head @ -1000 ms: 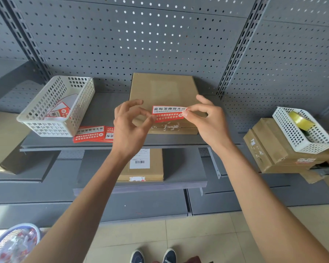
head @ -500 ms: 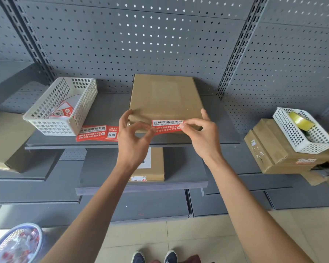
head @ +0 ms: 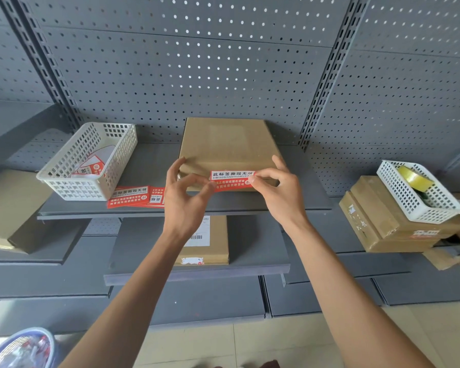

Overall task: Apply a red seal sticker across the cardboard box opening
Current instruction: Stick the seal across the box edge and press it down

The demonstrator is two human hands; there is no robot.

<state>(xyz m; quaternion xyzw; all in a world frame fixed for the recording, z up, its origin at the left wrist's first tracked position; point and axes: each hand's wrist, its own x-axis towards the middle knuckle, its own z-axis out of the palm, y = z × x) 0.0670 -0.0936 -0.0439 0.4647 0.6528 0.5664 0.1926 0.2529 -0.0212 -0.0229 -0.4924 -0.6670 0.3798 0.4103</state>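
Sticker [head: 231,181] looks thin, floppy and grabby on the back, so it's pinched by its ends, left hand [head: 186,197] and right hand [head: 279,191] fingers holding it taut right at the front edge of the cardboard box [head: 227,147] on the shelf [head: 154,166].

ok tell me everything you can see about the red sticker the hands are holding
The red seal sticker is a thin, glossy-looking rectangle, long side level. A white band along its top carries black Chinese characters over small Latin letters; below it, white characters sit on red. It lies at the front edge of the flat cardboard box on the grey shelf. The left hand pinches its left end, the right hand pinches its right end. Whether it is stuck down yet cannot be told.
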